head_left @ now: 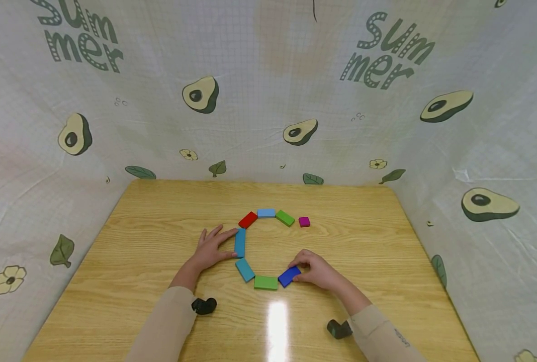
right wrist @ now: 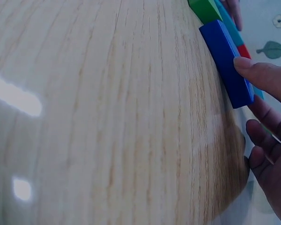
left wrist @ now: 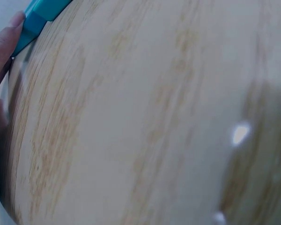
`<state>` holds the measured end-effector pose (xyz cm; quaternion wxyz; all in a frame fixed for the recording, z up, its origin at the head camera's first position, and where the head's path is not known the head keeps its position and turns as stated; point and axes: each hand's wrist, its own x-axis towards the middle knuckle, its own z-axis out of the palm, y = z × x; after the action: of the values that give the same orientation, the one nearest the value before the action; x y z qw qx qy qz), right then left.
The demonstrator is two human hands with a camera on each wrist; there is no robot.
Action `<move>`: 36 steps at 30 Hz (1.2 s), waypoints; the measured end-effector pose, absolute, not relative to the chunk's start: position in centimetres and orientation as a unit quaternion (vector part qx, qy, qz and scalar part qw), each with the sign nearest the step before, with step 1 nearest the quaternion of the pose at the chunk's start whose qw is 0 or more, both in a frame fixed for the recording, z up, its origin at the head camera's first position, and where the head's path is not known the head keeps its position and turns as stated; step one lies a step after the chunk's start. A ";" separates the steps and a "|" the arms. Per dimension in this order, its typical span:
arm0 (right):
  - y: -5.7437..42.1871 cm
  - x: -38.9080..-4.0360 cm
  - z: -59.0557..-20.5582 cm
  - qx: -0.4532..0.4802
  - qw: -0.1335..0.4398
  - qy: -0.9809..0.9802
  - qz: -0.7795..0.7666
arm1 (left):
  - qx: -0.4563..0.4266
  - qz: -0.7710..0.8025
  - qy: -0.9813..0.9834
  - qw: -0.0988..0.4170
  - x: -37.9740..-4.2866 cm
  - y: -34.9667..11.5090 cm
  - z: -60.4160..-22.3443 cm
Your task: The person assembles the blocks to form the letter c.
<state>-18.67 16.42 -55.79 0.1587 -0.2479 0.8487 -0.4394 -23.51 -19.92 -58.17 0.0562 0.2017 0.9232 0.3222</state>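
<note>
My left hand (head_left: 214, 247) spans the long teal-blue block (head_left: 240, 243), thumb at its near end and a fingertip at its far end. In the left wrist view that thumb (left wrist: 9, 35) lies against the block. My right hand (head_left: 316, 270) pinches a dark blue block (head_left: 289, 276) between thumb and fingers; the right wrist view shows the thumb (right wrist: 253, 68) on its top. The dark blue block's left end is right at the light green block (head_left: 266, 282). A second teal block (head_left: 245, 270) lies slanted between the light green one and the long one.
At the far side of the curved row are a red block (head_left: 248, 219), a light blue block (head_left: 266, 213) and a green block (head_left: 285, 217). A small magenta block (head_left: 304, 221) sits apart to their right. A printed sheet (head_left: 250, 151) borders the wooden table (head_left: 363, 236).
</note>
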 end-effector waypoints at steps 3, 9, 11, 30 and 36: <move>16.4 -18.7 -55.8 -0.248 0.159 0.848 -0.440 | 0.202 0.324 0.923 0.056 -23.5 -19.9 -58.1; 16.5 -18.9 -55.7 -0.249 0.158 0.849 -0.437 | 0.203 0.325 0.922 0.053 -23.4 -19.8 -58.0; 16.6 -19.0 -55.5 -0.243 0.157 0.852 -0.436 | 0.203 0.325 0.922 0.053 -23.4 -19.8 -57.9; 18.2 -25.1 -53.8 -0.134 0.059 0.896 -0.419 | 0.204 0.328 0.920 0.056 -23.4 -20.0 -58.3; 18.4 -26.9 -53.9 -0.105 0.040 0.907 -0.406 | 0.206 0.330 0.920 0.050 -23.5 -20.1 -58.6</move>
<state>-26.90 18.43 -53.90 0.0397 -0.1045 0.9071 -0.4057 -23.50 -20.12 -58.57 0.0499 0.2061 0.9198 0.3302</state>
